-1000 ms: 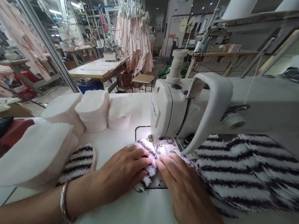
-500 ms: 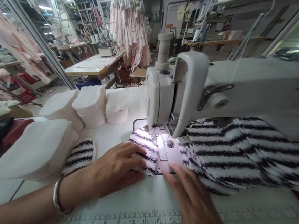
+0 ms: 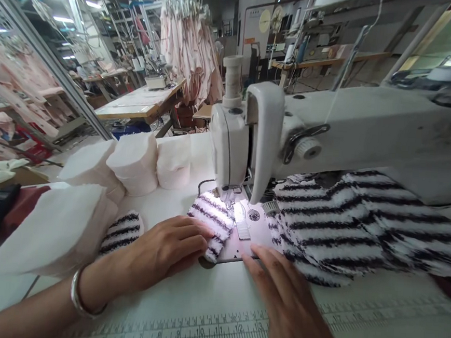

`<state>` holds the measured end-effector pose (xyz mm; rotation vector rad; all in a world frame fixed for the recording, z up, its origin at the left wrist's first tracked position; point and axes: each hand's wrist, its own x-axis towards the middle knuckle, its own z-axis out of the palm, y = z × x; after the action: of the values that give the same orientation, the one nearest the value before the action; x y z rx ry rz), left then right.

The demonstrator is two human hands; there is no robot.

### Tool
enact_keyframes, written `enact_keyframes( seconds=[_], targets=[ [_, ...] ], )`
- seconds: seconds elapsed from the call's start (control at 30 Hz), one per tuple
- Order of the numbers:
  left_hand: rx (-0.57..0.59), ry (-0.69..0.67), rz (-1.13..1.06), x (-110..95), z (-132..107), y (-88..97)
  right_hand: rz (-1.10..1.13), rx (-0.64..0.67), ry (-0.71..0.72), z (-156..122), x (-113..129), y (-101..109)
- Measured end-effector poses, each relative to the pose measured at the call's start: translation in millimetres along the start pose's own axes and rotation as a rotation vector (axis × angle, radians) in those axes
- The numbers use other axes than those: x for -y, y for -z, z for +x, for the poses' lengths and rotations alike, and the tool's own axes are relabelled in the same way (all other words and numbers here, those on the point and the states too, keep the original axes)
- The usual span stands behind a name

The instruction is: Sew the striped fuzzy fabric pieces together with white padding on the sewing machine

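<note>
A small black-and-white striped fuzzy piece lies under the needle of a white sewing machine. My left hand rests flat on the table with its fingers stretched onto the piece's near left edge. My right hand lies flat, fingers extended toward the lit needle plate, beside a large pile of the same striped fabric under the machine arm. Neither hand grips anything.
Stacks of white cut pieces stand at the back left, a larger white stack nearer, and another striped piece by my left wrist. A ruler scale runs along the table's front edge. Pink garments hang behind.
My right hand has drawn back off the striped piece toward me. The small piece now lies flatter under the presser foot, and my left hand has slid slightly left along it.
</note>
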<state>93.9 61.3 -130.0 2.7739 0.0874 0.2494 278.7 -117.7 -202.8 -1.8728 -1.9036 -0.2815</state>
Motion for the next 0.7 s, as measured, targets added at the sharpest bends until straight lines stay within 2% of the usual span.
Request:
enact_keyframes(
  seconds=[0.17, 0.3, 0.47, 0.57, 0.7],
  targets=[
    [-0.076, -0.011, -0.006, 2.2, -0.7, 7.1, -0.032, -0.014, -0.015, 3.3, 6.7, 2.0],
    [-0.024, -0.048, -0.015, 4.5, 1.2, 11.4, -0.043, -0.027, 0.029, 12.3, 26.3, 0.3],
    [0.039, 0.008, -0.041, 3.6, 0.3, 10.0, -0.029, -0.022, -0.047, 27.5, 49.1, -7.9],
    [0.029, 0.021, -0.032, 2.0, -1.8, 3.9, -0.033, -0.036, -0.053, 28.3, 47.3, -11.5],
    [-0.070, 0.007, 0.007, -2.9, -2.8, -11.8, -0.041, -0.056, -0.054, 22.4, 36.0, -10.5]
  ],
)
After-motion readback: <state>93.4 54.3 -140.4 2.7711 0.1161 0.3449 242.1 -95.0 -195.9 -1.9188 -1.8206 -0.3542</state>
